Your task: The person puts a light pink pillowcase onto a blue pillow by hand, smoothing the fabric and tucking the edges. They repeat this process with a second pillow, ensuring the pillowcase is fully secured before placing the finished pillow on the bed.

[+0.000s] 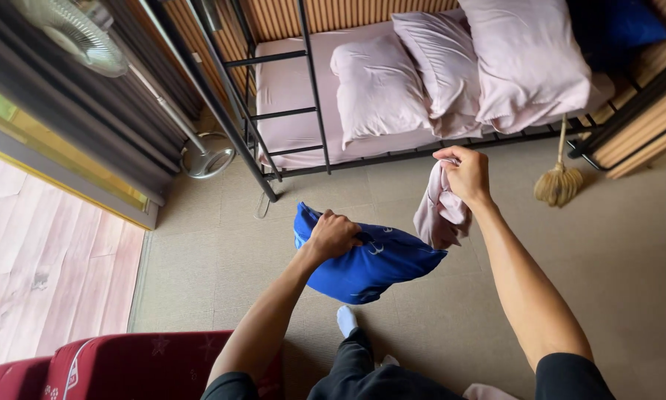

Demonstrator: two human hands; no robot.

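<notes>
Near the centre of the frame the left hand (334, 235) was closed in a fist on the top of a blue pillow (366, 261), gripping its fabric; the pillow hung in the air above the beige carpet (629, 244), tilted with its far end toward the right. Just right of centre the right hand (464, 174) was raised, its fingers pinched shut on a bunched pale pink pillowcase (440, 213) that drooped from the grip; the lower folds of the pillowcase hung just beside the right end of the blue pillow, whether touching could not be told. Across the top of the frame stood a black metal bed frame (314, 89) holding pale pink pillows (381, 85); a fan (77, 33) stood at upper left; a small broom (559, 181) leaned at upper right; a red cushion (140, 367) lay at lower left.
</notes>
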